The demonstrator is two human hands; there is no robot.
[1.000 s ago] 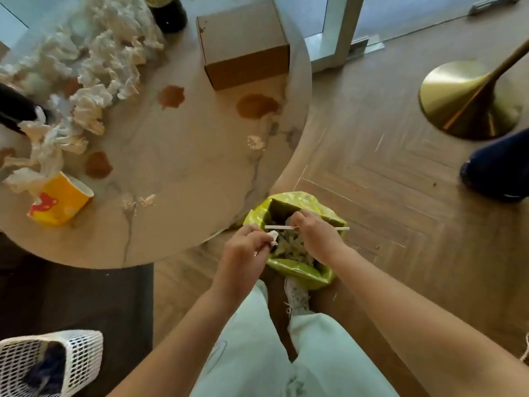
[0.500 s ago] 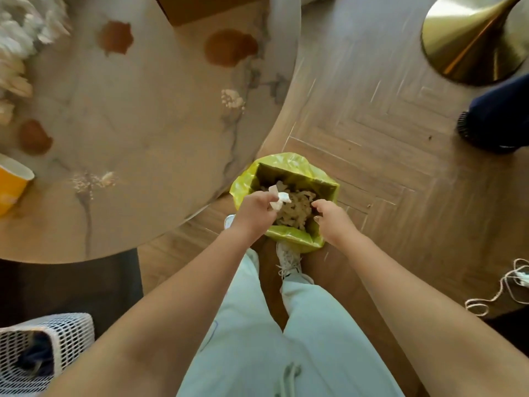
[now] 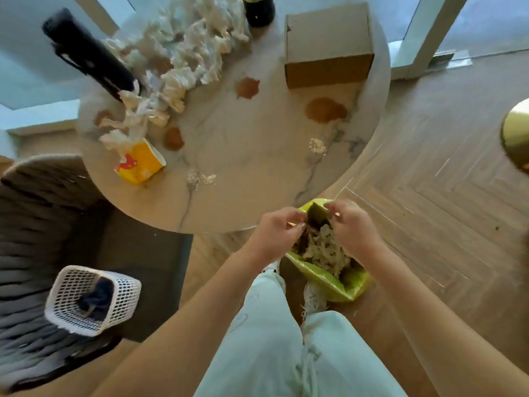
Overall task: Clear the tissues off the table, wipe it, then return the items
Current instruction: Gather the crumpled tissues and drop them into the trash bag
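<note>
— Tissues (image 3: 183, 55), what do they look like?
— White, crumpled and torn, some stained brown, piled in a long heap on the round marble table (image 3: 257, 173).
— Which way does the heap run?
— Its long axis goes from the far edge, beside the dark bottle (image 3: 259, 10), slantwise to the left edge, ending at the tipped yellow cup (image 3: 141, 163). A black cylinder (image 3: 88, 55) lies along its outer side. Brown spills (image 3: 325, 109) dot the middle of the table, with small crumbs (image 3: 317, 146) towards the right edge and a cardboard box (image 3: 327, 44) at the far right edge.
— Any elsewhere?
— More wadded tissue fills the green bag (image 3: 329, 277) on the floor, just off the table's near edge.
— And the hands?
— Both forearms reach forward and down over the bag. The left hand (image 3: 276, 232) has its fingers curled with thumb and forefinger close; whether they pinch anything I cannot tell. The right hand (image 3: 350, 227) is knuckles up, fingers bent loosely and grasping nothing that I can see, thumb near the bag's far lip.
</note>
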